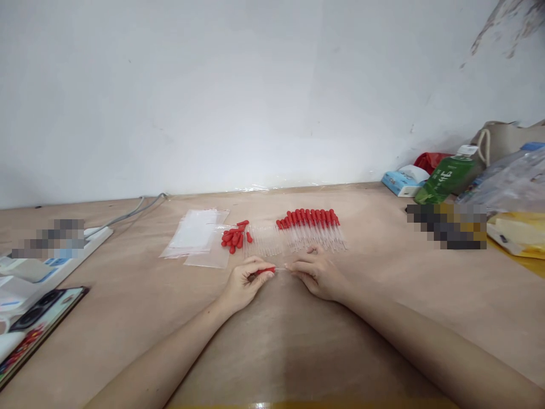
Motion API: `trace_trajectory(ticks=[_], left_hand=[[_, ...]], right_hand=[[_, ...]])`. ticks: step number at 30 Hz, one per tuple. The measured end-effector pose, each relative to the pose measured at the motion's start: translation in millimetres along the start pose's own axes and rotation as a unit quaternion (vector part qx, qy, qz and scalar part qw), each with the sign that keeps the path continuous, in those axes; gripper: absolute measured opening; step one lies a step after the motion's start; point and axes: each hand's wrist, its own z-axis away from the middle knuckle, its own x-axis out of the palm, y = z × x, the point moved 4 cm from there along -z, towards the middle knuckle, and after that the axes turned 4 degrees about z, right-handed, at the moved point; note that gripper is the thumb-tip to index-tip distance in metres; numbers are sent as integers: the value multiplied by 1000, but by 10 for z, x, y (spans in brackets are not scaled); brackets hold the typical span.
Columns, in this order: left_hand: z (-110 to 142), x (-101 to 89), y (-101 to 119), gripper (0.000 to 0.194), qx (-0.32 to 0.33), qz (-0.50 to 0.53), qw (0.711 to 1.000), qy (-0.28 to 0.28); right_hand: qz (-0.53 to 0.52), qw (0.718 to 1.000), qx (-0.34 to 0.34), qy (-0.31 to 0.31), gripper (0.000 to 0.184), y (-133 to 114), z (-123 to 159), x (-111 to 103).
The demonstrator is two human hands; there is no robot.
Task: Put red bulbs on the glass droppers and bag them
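Evidently, the left hand [250, 279] pinches a smooth red bulb [266, 271], while the right grips a slim clear tube [281, 268]

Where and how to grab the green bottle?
Probably mid-body, from above and its left: the green bottle slants with its white cap toward the right, and the plastic bag crowds that side. Keep the fingers above the blue tissue pack at its left.

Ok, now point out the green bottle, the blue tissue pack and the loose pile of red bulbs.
Green bottle [445, 179]: head view, on the middle of its body.
Blue tissue pack [399, 183]: head view, on its blue side.
Loose pile of red bulbs [240, 241]: head view, on a bulb near the pile's middle.
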Motion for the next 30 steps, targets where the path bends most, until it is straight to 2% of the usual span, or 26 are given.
trace_trajectory(ticks=[6,10,22,26,28,30], left_hand=[[9,34,38,17,0,-26,999,-26],[2,49,48,17,2,-48,998,-32],[24,74,102,19,40,-72,995,-63],[-21,32,60,18,63,-95,993,-37],[-42,-24,22,25,66,-123,990,14],[-51,-79,-25,39,52,-151,985,62]], right_hand=[[47,998,-35,30,29,15,15,-15],[65,997,-31,36,26,-41,-1,-10],[24,1000,13,-11,21,-143,-45,83],[59,997,28,-50,20,-150,-94,37],[86,993,44,-69,20,-139,-117,-15],[78,989,101,-78,19,-71,-140,-85]])
